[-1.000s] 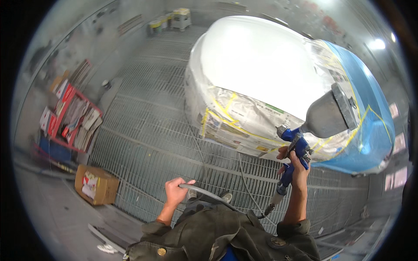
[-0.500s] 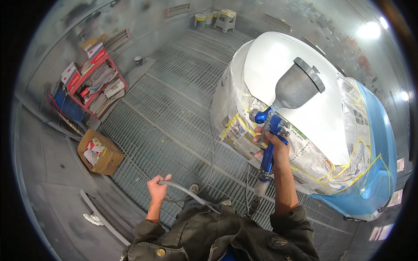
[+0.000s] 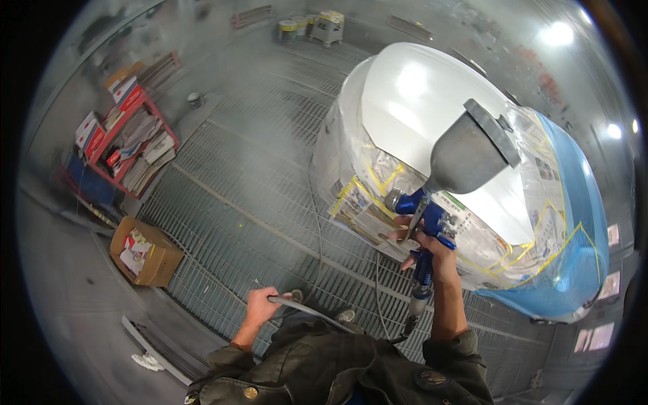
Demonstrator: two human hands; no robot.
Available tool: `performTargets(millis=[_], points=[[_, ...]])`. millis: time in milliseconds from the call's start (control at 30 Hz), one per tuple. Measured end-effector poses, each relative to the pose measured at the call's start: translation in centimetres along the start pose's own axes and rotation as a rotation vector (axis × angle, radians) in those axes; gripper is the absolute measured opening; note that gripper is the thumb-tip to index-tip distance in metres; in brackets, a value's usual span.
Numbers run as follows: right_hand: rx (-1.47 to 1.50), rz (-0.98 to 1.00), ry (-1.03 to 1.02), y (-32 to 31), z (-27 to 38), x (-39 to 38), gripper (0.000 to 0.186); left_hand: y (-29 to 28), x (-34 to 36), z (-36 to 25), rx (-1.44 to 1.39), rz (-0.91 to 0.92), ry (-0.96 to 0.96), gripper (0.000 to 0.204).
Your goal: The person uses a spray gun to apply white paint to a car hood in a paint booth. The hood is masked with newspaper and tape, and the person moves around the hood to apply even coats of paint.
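Above the metal grate floor [image 3: 256,202] of the booth, your right hand [image 3: 432,253] is raised in front of you, fingers clamped around the blue handle of a spray gun [image 3: 432,216], with one finger lying along its trigger lever. A grey metal cup [image 3: 472,152] sits on top of the gun, tilted away from you, and the nozzle points toward the white car panel [image 3: 418,101] just beyond it. That panel is ringed with newspaper masking [image 3: 368,196] held by yellow tape, and a blue plastic sheet [image 3: 574,270] covers the rest of the car to your right. From the base of the gun a grey hose [image 3: 304,309] runs down and across your body to your left hand [image 3: 260,307], whose fingers are closed around it, held low near your waist and well apart from the gun. Off to your left, a cardboard box [image 3: 145,253] stands on the floor, and farther back a red rack [image 3: 125,145] holds papers and boxes. Several cans [image 3: 314,27] stand near the far wall.
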State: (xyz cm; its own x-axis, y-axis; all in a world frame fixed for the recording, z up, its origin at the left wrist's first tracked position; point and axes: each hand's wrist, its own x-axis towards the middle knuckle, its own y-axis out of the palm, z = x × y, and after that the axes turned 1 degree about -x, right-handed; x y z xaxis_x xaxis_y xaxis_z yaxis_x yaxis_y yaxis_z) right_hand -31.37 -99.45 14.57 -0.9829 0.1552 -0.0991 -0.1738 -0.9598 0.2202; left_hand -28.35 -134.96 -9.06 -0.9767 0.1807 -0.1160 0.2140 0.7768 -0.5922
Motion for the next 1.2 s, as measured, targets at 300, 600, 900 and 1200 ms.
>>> performTargets(millis=[300,600,900,1200], points=[[0.063,0.178,0.001,-2.8,-1.1,-6.4,0.051,-0.7,10.8,-14.6,-0.821,1.091,-0.105,0.036],[0.224,0.333,0.036,-4.2,-0.2,-8.8,0.059,-0.5,11.2,-26.5,-0.250,0.134,1.309,0.042],[0.352,0.399,0.033,-3.8,0.3,-9.4,0.073,0.1,10.3,-27.1,-0.183,-0.195,1.558,0.043],[0.351,0.391,0.090,-3.7,0.0,-9.7,0.072,-2.2,8.5,-27.3,-0.036,-0.207,1.531,0.034]])
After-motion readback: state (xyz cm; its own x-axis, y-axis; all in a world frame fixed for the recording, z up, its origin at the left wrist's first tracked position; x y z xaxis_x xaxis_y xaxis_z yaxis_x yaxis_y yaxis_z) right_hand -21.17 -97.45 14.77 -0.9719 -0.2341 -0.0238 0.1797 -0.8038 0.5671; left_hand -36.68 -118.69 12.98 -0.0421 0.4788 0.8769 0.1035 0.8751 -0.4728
